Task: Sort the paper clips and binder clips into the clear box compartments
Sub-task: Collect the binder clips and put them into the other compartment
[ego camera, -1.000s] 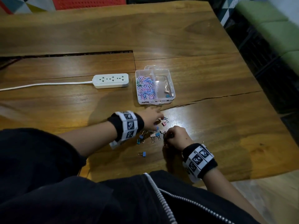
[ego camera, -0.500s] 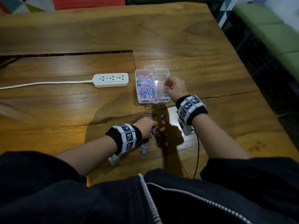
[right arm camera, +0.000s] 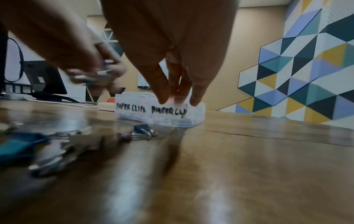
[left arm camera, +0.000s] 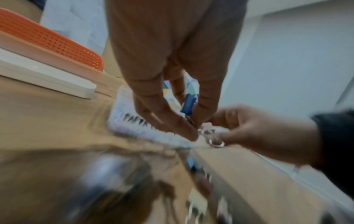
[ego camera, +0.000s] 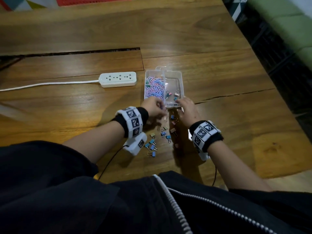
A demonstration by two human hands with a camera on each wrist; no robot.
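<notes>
Binder clips [ego camera: 157,140] lie scattered on the wooden table [ego camera: 219,132] between my wrists in the head view. Half a second ago my right hand [ego camera: 185,110] was over the clear box [ego camera: 181,81]; now it is back at the box's near edge, and my left hand [ego camera: 154,109] has risen from the pile to that same edge. The box's long axis runs away from me, paper clips [ego camera: 154,88] in the left compartment, a few binder clips in the right; bare table stretches to its right. From the left wrist, my fingers pinch a blue binder clip [left arm camera: 188,103], handles down. From the right wrist, my right fingers [right arm camera: 162,84] hang straight, holding nothing, before the box's handwritten labels [right arm camera: 149,109].
</notes>
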